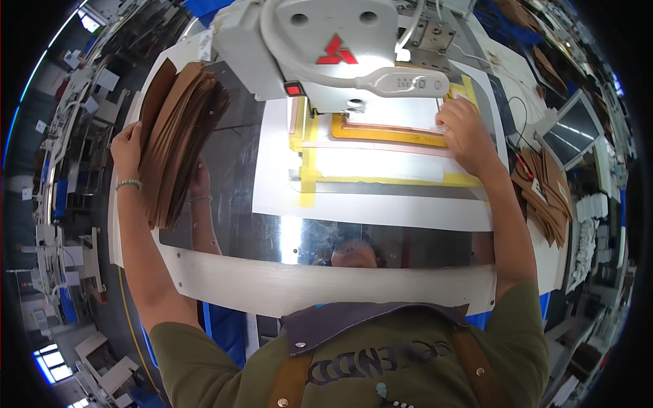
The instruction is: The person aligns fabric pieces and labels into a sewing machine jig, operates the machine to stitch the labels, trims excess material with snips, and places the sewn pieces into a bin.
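Note:
My left hand is closed at the outer left edge of a stack of brown, leather-like panels, pinching the outermost one. The panels stand on edge, fanned out, on the left of the shiny metal plate. My right hand, fingers curled together, is at the right end of an orange-yellow frame under the machine head. What its fingertips hold, if anything, is hidden. Beneath the frame lies a white sheet with yellow and pink tape strips.
A grey sewing machine head with a thick cable and a white oval controller overhangs the work. At right lie more brown panels, a red-handled tool and a tilted screen. A pale table edge runs in front of me.

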The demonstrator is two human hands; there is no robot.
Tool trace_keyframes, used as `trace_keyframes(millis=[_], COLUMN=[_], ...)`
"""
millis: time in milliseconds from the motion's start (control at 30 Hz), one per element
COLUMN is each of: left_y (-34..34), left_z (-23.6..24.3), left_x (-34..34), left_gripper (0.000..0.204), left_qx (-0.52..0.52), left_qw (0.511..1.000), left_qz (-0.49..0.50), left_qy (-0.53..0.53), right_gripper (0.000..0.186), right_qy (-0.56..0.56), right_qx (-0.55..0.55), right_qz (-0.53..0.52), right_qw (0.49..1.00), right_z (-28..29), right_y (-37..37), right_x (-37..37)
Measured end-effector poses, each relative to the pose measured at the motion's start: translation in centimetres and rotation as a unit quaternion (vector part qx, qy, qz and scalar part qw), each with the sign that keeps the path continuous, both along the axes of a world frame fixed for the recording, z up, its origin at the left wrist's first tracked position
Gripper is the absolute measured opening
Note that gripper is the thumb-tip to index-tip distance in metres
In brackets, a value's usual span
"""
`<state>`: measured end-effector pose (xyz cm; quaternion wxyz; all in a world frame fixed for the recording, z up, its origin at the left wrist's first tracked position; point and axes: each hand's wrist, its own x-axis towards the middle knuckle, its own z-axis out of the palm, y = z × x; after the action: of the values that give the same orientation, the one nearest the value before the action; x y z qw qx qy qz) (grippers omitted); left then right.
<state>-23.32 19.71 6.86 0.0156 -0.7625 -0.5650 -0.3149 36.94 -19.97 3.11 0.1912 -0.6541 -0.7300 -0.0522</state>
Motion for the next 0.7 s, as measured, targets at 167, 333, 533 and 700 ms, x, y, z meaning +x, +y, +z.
trace_keyframes(millis=[167, 333, 533, 700], left_y=[-3.3, -11.3, -21.3, -24.0], left_z=[4.4, 3.2, -4.9, -5.4], left_x=[3.1, 7.6, 11.4, 11.3], left_gripper=[0.031, 0.020, 0.019, 0.026], left_qx=[0.146, 0.225, 0.158, 0.094], left_qw=[0.989, 0.952, 0.928, 0.922], left_qz=[0.021, -0.125, -0.286, -0.315], left_qy=[-0.029, 0.163, 0.178, 0.204], right_gripper=[0.018, 0.023, 0.019, 0.020], right_qy=[-0.005, -0.020, -0.062, -0.085], right_qx=[0.134, 0.149, 0.126, 0.148], right_qz=[-0.047, -0.034, 0.147, 0.253], right_qw=[0.990, 0.988, 0.979, 0.952], right_z=[0.5, 1.5, 3.0, 0.2], right_y=[-0.5, -0.8, -0.2, 3.3], right_x=[0.9, 0.1, -6.5, -14.1])
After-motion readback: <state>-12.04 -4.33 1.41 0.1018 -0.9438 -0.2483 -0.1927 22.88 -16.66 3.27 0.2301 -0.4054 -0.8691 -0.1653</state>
